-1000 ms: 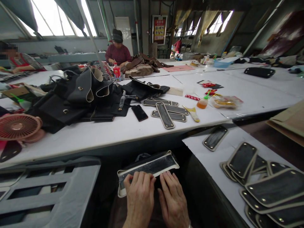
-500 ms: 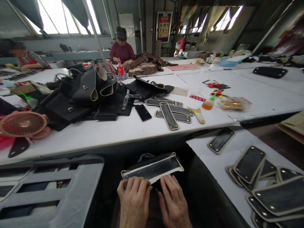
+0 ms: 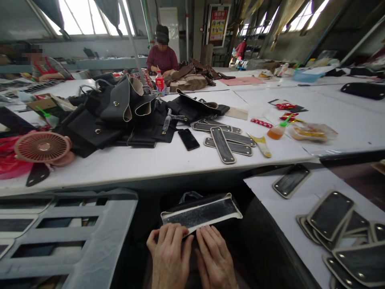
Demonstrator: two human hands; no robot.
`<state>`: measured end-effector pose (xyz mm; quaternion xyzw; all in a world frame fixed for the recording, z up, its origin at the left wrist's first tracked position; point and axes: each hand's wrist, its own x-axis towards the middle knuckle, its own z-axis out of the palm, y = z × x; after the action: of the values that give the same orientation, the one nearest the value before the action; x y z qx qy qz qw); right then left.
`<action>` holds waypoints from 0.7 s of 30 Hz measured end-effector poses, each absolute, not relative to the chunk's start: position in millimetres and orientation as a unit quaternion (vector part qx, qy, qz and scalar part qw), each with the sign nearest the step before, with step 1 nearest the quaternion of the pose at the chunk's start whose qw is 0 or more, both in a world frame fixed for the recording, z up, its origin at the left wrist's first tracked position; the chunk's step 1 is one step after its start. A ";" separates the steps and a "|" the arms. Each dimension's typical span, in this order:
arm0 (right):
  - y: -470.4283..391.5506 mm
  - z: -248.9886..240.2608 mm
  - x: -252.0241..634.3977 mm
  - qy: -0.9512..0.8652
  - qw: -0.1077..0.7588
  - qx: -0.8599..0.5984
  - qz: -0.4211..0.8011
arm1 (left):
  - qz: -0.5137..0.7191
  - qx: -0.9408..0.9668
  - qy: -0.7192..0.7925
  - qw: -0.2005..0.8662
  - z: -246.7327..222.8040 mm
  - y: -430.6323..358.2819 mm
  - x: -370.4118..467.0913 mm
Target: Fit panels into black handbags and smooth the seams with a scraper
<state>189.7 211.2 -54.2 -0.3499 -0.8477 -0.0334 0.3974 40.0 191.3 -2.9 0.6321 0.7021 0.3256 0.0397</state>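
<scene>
A black leather bag piece with a pale-edged rectangular panel lies in front of me, above my lap. My left hand is at its lower left edge, fingers bent and pressed on the rim, the thumb pointing up near the middle. Just right of it, my right hand has its fingers together on the lower edge, the thumb below them. Both hands are closed on this near edge. A clear-wrapped loop shows behind the panel. The underside of the piece is hidden in shadow.
Black bags, a pink fan, a phone and oblong plates are on the white table. At right are stacked black plates; at left, a grey plastic crate. A person sits across.
The view has turned slightly left, so most things appear further right. My right hand has slid left along the near edge, closer to my left hand.
</scene>
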 end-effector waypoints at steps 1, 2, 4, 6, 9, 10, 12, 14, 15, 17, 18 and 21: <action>211.0 -53.1 187.9 -0.850 0.396 -0.347 -0.031 | 0.320 0.631 0.706 0.030 -4.4 189.2 36.8; 210.7 -52.2 186.1 -0.851 0.395 -0.344 -0.028 | 0.312 0.630 0.711 0.018 -6.0 187.2 33.5; 209.9 -51.0 182.4 -0.855 0.393 -0.338 -0.025 | 0.299 0.628 0.718 -0.006 -9.4 183.7 27.2; 208.9 -51.0 178.7 -0.858 0.392 -0.330 -0.024 | 0.300 0.628 0.718 -0.023 -13.5 180.2 20.9; 207.5 -52.2 173.7 -0.865 0.387 -0.319 -0.020 | 0.327 0.612 0.720 -0.019 -22.9 173.8 12.5; 207.1 -52.6 172.2 -0.867 0.385 -0.315 -0.020 | 0.341 0.594 0.728 -0.007 -27.4 171.2 10.4; 206.4 -53.2 169.5 -0.872 0.380 -0.307 -0.020 | 0.379 0.540 0.750 0.037 -39.0 165.3 7.7; 205.6 -53.0 167.1 -0.876 0.375 -0.301 -0.022 | 0.432 0.468 0.763 0.111 -53.2 159.2 7.2; 205.2 -52.8 165.9 -0.879 0.372 -0.298 -0.023 | 0.464 0.428 0.758 0.165 -61.0 156.4 7.4; 204.7 -52.0 163.8 -0.881 0.368 -0.294 -0.032 | 0.538 0.339 0.713 0.295 -77.1 151.8 8.5; 204.7 -51.7 162.8 -0.883 0.366 -0.292 -0.039 | 0.576 0.281 0.673 0.369 -84.8 150.3 9.2; 205.2 -52.2 160.7 -0.886 0.360 -0.287 -0.054 | 0.622 0.064 0.498 0.601 -104.1 150.9 12.1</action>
<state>160.7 205.2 -52.2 -0.2868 -0.8859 -0.0543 0.3605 12.1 150.9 -104.1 0.0639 0.4981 0.6216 0.6011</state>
